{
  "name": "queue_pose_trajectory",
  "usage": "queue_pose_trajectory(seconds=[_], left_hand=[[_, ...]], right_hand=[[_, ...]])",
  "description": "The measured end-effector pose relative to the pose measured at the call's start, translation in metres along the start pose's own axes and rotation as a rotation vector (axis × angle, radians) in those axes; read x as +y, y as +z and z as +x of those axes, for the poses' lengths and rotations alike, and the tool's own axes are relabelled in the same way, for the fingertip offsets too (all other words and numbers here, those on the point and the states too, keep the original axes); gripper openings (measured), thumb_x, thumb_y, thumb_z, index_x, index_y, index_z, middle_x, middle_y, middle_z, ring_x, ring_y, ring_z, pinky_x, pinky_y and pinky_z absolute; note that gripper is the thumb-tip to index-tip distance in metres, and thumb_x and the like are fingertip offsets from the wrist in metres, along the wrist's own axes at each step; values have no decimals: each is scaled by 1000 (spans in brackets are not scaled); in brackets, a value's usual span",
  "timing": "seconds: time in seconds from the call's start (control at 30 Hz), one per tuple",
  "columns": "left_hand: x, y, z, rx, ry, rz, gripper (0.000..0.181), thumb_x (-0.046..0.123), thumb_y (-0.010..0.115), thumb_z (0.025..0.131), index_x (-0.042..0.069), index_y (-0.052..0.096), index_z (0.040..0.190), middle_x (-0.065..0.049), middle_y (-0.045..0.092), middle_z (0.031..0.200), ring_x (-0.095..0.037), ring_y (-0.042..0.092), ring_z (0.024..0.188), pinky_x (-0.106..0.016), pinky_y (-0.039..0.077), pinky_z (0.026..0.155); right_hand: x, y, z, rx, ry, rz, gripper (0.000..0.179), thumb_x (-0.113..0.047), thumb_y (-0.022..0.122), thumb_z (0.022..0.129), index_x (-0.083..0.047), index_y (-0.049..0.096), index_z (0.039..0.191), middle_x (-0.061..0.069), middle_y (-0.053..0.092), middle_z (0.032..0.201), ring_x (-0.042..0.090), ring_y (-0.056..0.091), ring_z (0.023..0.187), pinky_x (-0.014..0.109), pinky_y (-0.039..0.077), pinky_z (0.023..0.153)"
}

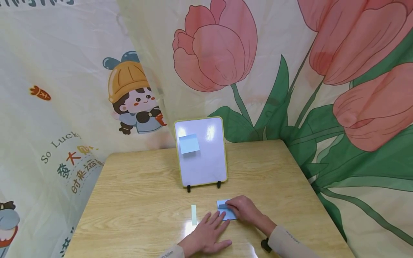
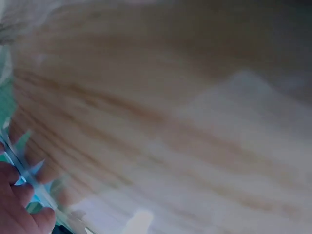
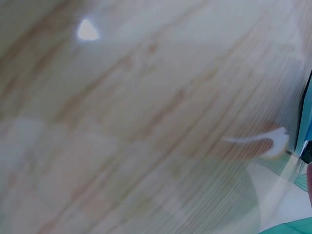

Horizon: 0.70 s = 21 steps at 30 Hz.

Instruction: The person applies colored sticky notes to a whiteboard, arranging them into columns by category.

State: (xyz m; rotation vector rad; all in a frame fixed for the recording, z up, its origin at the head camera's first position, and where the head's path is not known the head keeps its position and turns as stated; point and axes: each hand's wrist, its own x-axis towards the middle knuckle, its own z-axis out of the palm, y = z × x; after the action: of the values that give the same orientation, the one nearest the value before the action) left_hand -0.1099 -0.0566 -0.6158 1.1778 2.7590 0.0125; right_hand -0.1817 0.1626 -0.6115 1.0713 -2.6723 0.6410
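Observation:
A pad of blue sticky notes (image 1: pixel 229 215) lies on the table in front of the whiteboard. My right hand (image 1: pixel 245 209) pinches the edge of a blue sheet that folds up over it. The fingertips of my left hand (image 1: pixel 209 233) rest at the pad's lower left, with the fingers straight and spread. Beside that hand, to its left, lies a narrow pale green strip (image 1: pixel 194 214). In the left wrist view only some fingers (image 2: pixel 22 200) show at the lower left corner. Of the right hand, the right wrist view catches just a sliver at its right edge.
A small whiteboard (image 1: pixel 206 165) with a yellow-green rim stands on black feet (image 1: pixel 188 188) behind the hands. One light blue sticky note (image 1: pixel 189 143) is stuck on its upper left. The wooden table (image 1: pixel 135 200) reaches back to a printed cloth (image 1: pixel 267 43).

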Motion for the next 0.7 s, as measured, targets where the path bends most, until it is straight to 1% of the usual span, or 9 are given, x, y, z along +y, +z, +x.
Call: queue_pose_trajectory(seconds=[0.1, 0.27, 0.47, 0.6, 0.7], left_hand=[[0, -1, 0, -27, -8, -16, 81, 73, 5, 95, 26, 29, 157, -2, 23, 165, -23, 23, 152, -51, 25, 119], [0, -1, 0, -49, -22, -28, 81, 73, 5, 95, 27, 28, 157, 0, 21, 166, -21, 20, 153, -51, 23, 121], [-1, -2, 0, -43, -28, -24, 80, 73, 6, 95, 27, 30, 157, 0, 21, 166, -21, 21, 152, -49, 23, 121], [0, 0, 0, -37, -28, -25, 81, 73, 6, 95, 27, 29, 157, 0, 22, 166, -21, 21, 152, -49, 23, 121], [1, 1, 0, -43, -31, -25, 82, 74, 4, 95, 27, 28, 157, 0, 21, 166, -21, 20, 153, -50, 23, 121]], right_hand=[[3, -1, -1, -2, 19, 8, 12, -10, 72, 88, -11, 78, 98, -2, 78, 93, 12, 73, 84, 31, 59, 76], [6, -4, -3, 24, 55, 3, 12, -10, 74, 86, -13, 78, 97, -2, 78, 91, 13, 73, 82, 31, 59, 75], [8, -5, -3, 47, 83, -1, 14, -11, 74, 86, -14, 78, 98, -1, 78, 91, 15, 73, 83, 31, 59, 74], [9, -4, -1, 52, 148, 17, 13, -12, 74, 86, -15, 79, 98, -3, 78, 93, 13, 74, 86, 32, 59, 76], [9, -4, 0, 50, 179, 25, 12, -13, 73, 87, -15, 79, 98, -3, 78, 93, 13, 74, 86, 32, 59, 75]])
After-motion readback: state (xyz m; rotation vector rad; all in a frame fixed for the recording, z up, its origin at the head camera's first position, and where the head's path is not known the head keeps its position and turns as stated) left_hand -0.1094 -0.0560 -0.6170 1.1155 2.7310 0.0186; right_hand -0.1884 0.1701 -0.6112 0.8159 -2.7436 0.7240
